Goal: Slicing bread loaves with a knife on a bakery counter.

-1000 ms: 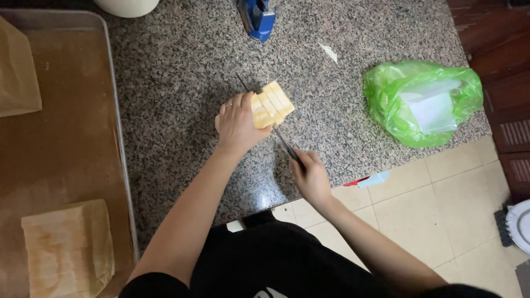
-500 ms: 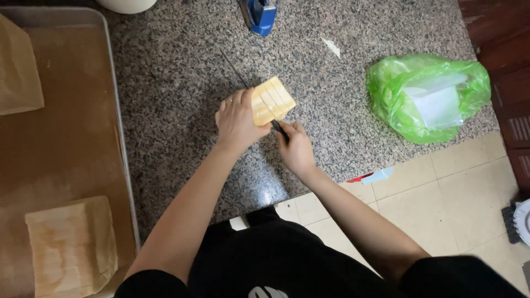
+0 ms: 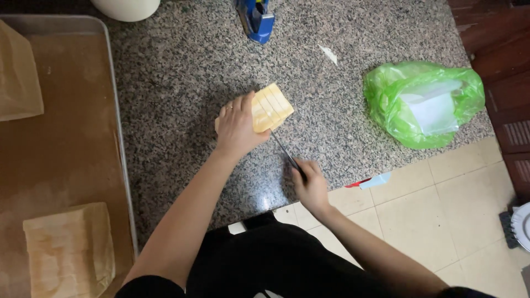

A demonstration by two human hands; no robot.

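Note:
A pale yellow block (image 3: 270,106) with cut lines across its top lies on the speckled granite counter (image 3: 182,77). My left hand (image 3: 238,128) presses down on the block's near left side. My right hand (image 3: 310,185) is closed on the dark handle of a knife (image 3: 282,150). The thin blade runs up from that hand to the block's near edge, beside my left fingers. The blade's tip is hidden at the block.
A metal tray (image 3: 118,138) lined with brown paper fills the left, holding two tan blocks (image 3: 69,251). A green plastic bag (image 3: 424,102) sits at the counter's right edge. A blue tape dispenser (image 3: 255,19) and a white bowl (image 3: 126,8) stand at the back. Tiled floor lies below.
My right hand drew the knife back toward me from the block. Half a second ago it was pushed in close beside my left hand. The left hand stayed on the block.

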